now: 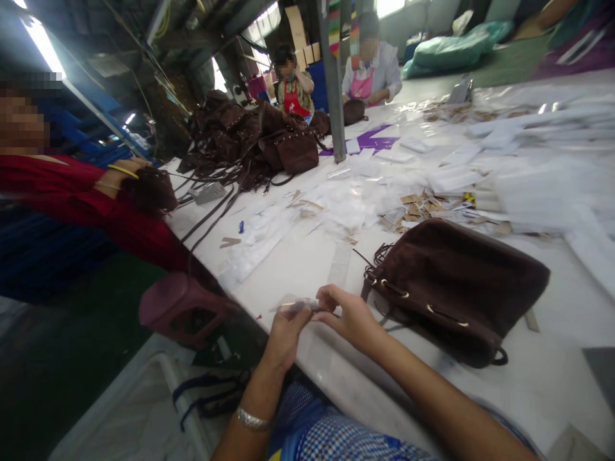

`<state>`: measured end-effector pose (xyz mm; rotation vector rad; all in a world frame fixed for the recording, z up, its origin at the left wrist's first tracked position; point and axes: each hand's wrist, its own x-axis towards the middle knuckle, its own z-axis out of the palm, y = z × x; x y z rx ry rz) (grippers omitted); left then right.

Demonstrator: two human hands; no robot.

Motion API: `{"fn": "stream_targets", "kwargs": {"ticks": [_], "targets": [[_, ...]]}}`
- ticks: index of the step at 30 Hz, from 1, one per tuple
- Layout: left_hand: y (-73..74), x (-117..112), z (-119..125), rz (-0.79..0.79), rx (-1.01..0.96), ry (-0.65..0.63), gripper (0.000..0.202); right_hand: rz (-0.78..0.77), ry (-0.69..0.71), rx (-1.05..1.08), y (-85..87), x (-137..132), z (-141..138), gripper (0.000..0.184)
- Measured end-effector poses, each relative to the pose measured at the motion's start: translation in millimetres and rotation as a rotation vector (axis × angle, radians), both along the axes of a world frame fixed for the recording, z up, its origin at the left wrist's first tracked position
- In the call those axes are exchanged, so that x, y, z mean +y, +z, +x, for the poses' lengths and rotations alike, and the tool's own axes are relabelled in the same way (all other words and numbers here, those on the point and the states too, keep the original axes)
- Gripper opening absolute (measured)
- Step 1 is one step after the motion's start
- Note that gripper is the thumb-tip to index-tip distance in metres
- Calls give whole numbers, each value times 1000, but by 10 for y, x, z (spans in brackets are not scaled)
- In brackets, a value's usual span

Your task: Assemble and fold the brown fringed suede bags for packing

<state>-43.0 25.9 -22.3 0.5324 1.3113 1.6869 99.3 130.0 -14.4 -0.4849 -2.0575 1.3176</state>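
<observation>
Near the table's front edge, my left hand (289,330) is closed, pinching a small piece of clear plastic wrap (296,305). Close beside it, my right hand (350,315) has thumb and fingers drawn together on a thin dark strap (319,311) that meets the plastic. Whether this strap joins the bag is hidden behind the hand. To the right of my hands lies a dark brown drawstring handbag (461,282) on its side, with gold eyelets and a tassel.
The white table (283,256) bears a heap of brown bags (250,134), cardboard scraps (423,208) and plastic sheets (533,186). A metal post (334,83) rises from it. A person in red (96,198) handles a bag at left, beside a stool (168,304). Two people work behind.
</observation>
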Motion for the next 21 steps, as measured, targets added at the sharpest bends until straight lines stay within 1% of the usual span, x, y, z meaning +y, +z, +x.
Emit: {"fn": "stream_targets", "kwargs": {"ticks": [2,4,6,8,10,13,15,18,20,21], "targets": [[-35,7,-27,-16,-56,119,23,83,-9,-83,-7,23,19,23],[-54,11,-33,-50,-99,149,26,171,-50,-176,-14,36,33,26],[-56,13,-7,-75,-117,115,30,219,-83,-227,-18,32,40,25],[-49,18,41,-79,-123,95,32,215,-108,-229,-18,14,38,26],[-39,26,92,-81,-103,101,34,194,-133,-215,-14,-10,32,27],[-19,39,148,-110,1,80,36,174,-157,-195,-4,-38,24,31],[3,39,169,-133,81,47,33,186,-160,-181,-1,-42,21,34],[44,25,176,-128,142,-34,31,214,-142,-150,-5,-31,18,30],[62,17,153,-96,121,-82,38,198,-137,-127,-10,-20,15,26],[63,17,131,-76,87,-73,42,183,-139,-120,-13,-15,13,25]]}}
